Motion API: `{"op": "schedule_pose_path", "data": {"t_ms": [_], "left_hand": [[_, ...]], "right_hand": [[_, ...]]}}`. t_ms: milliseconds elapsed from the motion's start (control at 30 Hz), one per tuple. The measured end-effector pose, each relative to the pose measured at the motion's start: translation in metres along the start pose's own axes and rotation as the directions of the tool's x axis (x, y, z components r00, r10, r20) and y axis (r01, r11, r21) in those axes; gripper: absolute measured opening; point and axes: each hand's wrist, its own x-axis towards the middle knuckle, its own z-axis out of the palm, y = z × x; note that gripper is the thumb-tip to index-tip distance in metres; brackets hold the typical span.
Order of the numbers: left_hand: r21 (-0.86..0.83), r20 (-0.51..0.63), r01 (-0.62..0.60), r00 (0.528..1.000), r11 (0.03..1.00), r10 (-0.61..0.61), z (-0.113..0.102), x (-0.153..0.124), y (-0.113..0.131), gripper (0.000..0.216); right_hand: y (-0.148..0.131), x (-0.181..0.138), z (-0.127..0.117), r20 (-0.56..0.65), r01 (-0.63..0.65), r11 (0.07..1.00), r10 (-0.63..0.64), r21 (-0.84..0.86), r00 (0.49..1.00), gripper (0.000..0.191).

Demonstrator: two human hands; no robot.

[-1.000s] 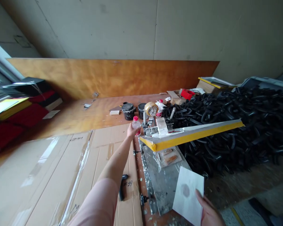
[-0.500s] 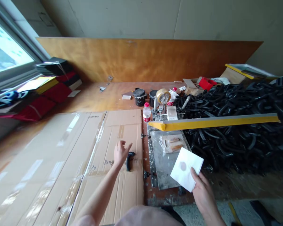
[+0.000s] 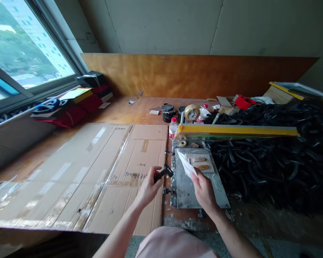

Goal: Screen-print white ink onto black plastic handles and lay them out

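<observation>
My left hand [image 3: 150, 186] is closed around a black T-shaped handle [image 3: 165, 172], raised above the right edge of the cardboard sheet [image 3: 148, 136]. Its crosspiece sticks out toward the right. In my right hand [image 3: 204, 188] is a white sheet of paper [image 3: 186, 164], pinched at its lower corner and seen nearly edge-on. The paper hangs over a grey metal plate [image 3: 187, 193]. On that plate lies a clear plastic bag [image 3: 210, 166] with brownish pieces inside, partly behind the paper and my right hand.
Behind the plate stand a red-capped bottle [image 3: 173, 128], a black tub [image 3: 167, 113] and a tape roll [image 3: 192, 112]. A long yellow-edged bar [image 3: 239, 130] spans a large heap of black parts [image 3: 258, 168] at right. Red and black folders [image 3: 80, 107] lie by the window.
My left hand has picked up the black handle from the cardboard and moved right. My right hand has moved left and turned the paper edge-on. The view has shifted.
</observation>
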Motion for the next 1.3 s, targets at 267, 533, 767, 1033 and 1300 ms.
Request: {"op": "schedule_pose_path", "data": {"t_ms": [267, 533, 767, 1033, 1300], "left_hand": [[-0.231, 0.11, 0.004, 0.994, 0.973, 0.022, 0.021, -0.026, 0.061, 0.029], [-0.504, 0.119, 0.234, 0.972, 0.832, -0.201, 0.034, -0.042, 0.086, 0.019], [-0.544, 0.118, 0.208, 0.978, 0.813, -0.171, 0.029, -0.04, 0.087, 0.034], [-0.52, 0.105, 0.167, 0.986, 0.838, -0.131, 0.023, -0.037, 0.086, 0.033], [-0.479, 0.098, 0.175, 0.984, 0.86, -0.146, 0.033, -0.044, 0.088, 0.03]], "right_hand": [[-0.023, -0.002, -0.003, 0.198, 0.606, 0.751, -0.573, -0.263, 0.795, 0.056], [-0.024, -0.005, -0.019, 0.258, 0.704, 0.628, -0.658, -0.33, 0.708, 0.054], [-0.015, -0.022, -0.038, 0.277, 0.672, 0.697, -0.614, -0.251, 0.74, 0.046], [-0.018, -0.018, -0.057, -0.158, 0.239, 0.956, -0.266, -0.172, 0.951, 0.03], [-0.055, 0.005, -0.029, 0.174, 0.705, 0.682, -0.683, -0.195, 0.709, 0.037]]}}
